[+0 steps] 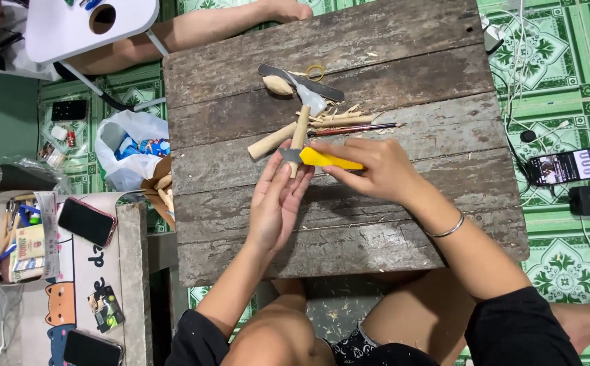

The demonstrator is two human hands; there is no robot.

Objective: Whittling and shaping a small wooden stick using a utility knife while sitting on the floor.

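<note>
Board: rough grey plank tabletop point(390, 224).
Right hand point(376, 169): your fingers closed around the smooth yellow-handled knife point(322, 158).
Left hand point(278, 200): your fingers pinch a pale round stick point(298, 139) just beside the blade.

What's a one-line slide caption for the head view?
Right hand works a yellow-handled knife on a wooden stick steadied by the left hand, on a weathered plank table strewn with shavings.

The near part of the wooden board point(349, 251) is bare, so a hand can pass there. Farther off, sticks point(272, 140), a gray file point(302, 82) and wood chips point(339, 112) block the middle.
</note>
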